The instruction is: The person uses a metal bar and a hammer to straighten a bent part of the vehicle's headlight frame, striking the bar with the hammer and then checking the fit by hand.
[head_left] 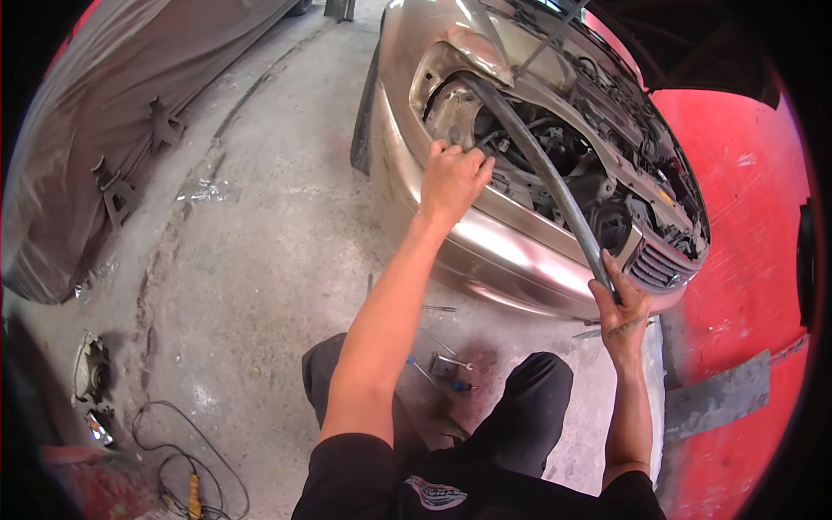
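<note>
A gold-beige car (511, 234) stands in front of me with its bonnet raised and its headlight opening (455, 113) bare. My left hand (455, 178) is closed over the upper edge of the front bumper (494, 204), its fingers curled in at the headlight opening. In my right hand (622, 303) is the near end of a long grey metal bar (555, 178), with the fingers wrapped round it. The bar slants across the engine bay, and its far end goes in beside the headlight opening, where the tip is hidden.
Screwdrivers (425, 373) and other small tools lie on the concrete between my knees. A black cable with a yellow handle (194, 496) and a loose lamp (91, 371) are at lower left. A covered vehicle (95, 121) with metal stands (117, 191) is far left. Red panels flank the right.
</note>
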Demonstrator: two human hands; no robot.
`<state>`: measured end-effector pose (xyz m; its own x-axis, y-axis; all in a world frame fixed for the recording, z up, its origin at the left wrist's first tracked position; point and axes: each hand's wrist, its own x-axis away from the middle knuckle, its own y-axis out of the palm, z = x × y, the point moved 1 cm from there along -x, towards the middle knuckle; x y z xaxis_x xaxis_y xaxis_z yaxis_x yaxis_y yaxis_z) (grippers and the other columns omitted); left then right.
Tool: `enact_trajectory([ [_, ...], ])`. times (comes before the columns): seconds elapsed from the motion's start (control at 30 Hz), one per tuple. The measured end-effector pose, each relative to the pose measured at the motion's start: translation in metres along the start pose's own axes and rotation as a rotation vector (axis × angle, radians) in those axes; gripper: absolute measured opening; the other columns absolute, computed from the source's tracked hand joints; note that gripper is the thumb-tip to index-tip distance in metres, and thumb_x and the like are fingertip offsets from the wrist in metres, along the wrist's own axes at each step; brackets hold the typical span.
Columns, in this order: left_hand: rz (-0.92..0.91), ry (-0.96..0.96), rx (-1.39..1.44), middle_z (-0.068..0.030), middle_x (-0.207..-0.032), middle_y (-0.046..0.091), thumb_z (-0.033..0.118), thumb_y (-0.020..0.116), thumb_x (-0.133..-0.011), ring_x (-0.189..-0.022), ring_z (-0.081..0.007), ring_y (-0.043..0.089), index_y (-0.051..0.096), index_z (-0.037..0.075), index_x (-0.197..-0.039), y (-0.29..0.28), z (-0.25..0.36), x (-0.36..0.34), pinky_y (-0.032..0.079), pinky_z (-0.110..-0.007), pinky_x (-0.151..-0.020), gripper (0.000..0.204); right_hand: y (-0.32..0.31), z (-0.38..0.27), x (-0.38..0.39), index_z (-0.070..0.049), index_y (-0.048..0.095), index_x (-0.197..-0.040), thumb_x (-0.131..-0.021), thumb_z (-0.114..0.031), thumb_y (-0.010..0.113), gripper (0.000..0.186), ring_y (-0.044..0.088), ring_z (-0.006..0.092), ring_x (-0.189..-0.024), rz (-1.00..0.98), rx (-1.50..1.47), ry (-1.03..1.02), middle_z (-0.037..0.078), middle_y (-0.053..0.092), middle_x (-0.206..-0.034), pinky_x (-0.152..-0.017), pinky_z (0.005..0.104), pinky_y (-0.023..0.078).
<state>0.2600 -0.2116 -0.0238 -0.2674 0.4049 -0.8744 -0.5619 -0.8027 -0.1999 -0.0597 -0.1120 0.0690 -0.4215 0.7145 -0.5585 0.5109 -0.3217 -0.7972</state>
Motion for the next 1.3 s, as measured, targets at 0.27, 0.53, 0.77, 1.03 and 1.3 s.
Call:
enact_trajectory([
  [0.27,0.008,0.019,-0.056,-0.0115,-0.064,0.063,0.020,0.076,-0.092,-0.069,-0.0284,0.062,0.068,0.007,-0.073,-0.005,0.002,-0.001,0.046,-0.044,-0.087,0.024,0.003,0.024,-0.008,-0.005,0.069,-0.139,-0.087,-0.004,0.078,0.052,0.059,0.0251,-0.060,-0.002,0.083,-0.123,0.017,0.064,-0.074,-0.060,0.0377,0.047],
  [0.53,0.039,0.023,-0.048,-0.0115,-0.062,0.061,0.019,0.077,-0.091,-0.068,-0.0286,0.062,0.067,0.007,-0.072,0.000,0.004,0.000,0.046,-0.044,-0.087,0.025,0.003,0.041,-0.015,-0.005,0.069,-0.139,-0.083,-0.001,0.080,0.057,0.058,0.0275,-0.056,-0.013,0.117,-0.199,0.016,0.061,-0.070,-0.056,0.0389,0.047],
  [0.77,0.019,0.026,-0.049,-0.0115,-0.062,0.061,0.019,0.077,-0.092,-0.068,-0.0294,0.061,0.066,0.007,-0.071,0.000,0.003,0.001,0.045,-0.045,-0.089,0.026,-0.003,0.039,-0.021,-0.006,0.069,-0.140,-0.083,-0.001,0.080,0.058,0.057,0.0261,-0.055,-0.006,0.134,-0.231,0.015,0.061,-0.069,-0.055,0.0380,0.046],
  [1.03,0.011,0.002,-0.025,-0.0107,-0.060,0.061,0.019,0.077,-0.092,-0.070,-0.0289,0.061,0.067,0.007,-0.071,0.001,0.005,0.001,0.045,-0.046,-0.092,0.026,-0.002,0.051,-0.030,-0.007,0.068,-0.141,-0.084,-0.002,0.079,0.059,0.057,0.0262,-0.055,-0.032,0.144,-0.225,0.015,0.060,-0.070,-0.055,0.0377,0.046],
  [1.3,0.156,-0.016,0.187,-0.0156,-0.090,0.072,0.023,0.076,-0.094,-0.092,-0.0340,0.067,0.074,0.002,-0.093,-0.013,-0.006,0.012,0.050,-0.045,-0.095,0.021,0.000,0.064,-0.037,-0.006,0.069,-0.140,-0.086,-0.001,0.078,0.055,0.077,0.0346,-0.088,0.023,0.129,-0.412,0.026,0.075,-0.101,-0.083,0.0377,0.058],
])
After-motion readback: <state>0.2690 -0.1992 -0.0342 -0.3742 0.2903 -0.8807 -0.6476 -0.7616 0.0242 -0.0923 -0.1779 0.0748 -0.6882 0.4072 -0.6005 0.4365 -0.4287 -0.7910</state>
